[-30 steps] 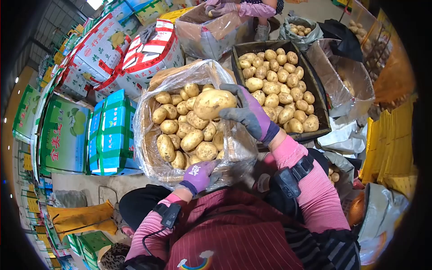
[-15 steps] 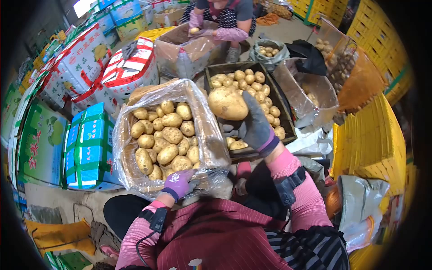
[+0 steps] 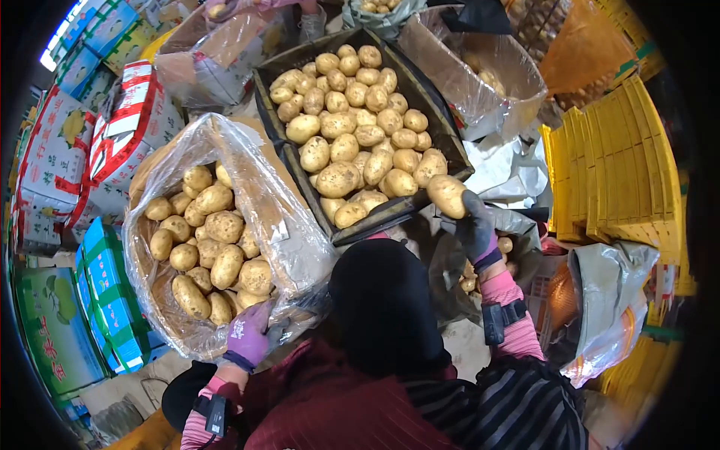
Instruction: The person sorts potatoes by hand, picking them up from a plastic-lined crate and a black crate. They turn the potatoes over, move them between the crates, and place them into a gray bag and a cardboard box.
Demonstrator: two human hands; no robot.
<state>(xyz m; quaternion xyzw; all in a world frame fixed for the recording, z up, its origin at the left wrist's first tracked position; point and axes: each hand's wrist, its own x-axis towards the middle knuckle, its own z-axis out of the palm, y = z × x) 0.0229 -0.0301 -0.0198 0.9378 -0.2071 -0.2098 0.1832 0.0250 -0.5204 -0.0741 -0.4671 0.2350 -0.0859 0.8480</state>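
My right hand (image 3: 474, 234), in a purple and grey glove, grips a large potato (image 3: 447, 196) near the right front corner of a dark crate (image 3: 450, 142). Many potatoes (image 3: 339, 180) fill that crate. To its left stands a cardboard carton (image 3: 289, 251) lined with clear plastic film (image 3: 142, 296), holding potatoes (image 3: 226, 266). At the carton's near edge, my left hand (image 3: 251, 335) is closed over the rim and film. Below my right hand is an open dark sack (image 3: 525, 259) with small potatoes (image 3: 469, 283) in it, partly hidden by the hand.
Yellow crates (image 3: 622, 161) are stacked on the right, beside a grey-green sack (image 3: 607, 289). Printed cartons (image 3: 56, 161) and a blue box (image 3: 120, 300) line the left. Farther back are another lined carton (image 3: 472, 67) and a person's sleeve (image 3: 274, 4).
My right hand has carried the potato rightward and down, from over the crate to its near right corner. The view has tilted and shifted. My left hand stays at the carton's rim.
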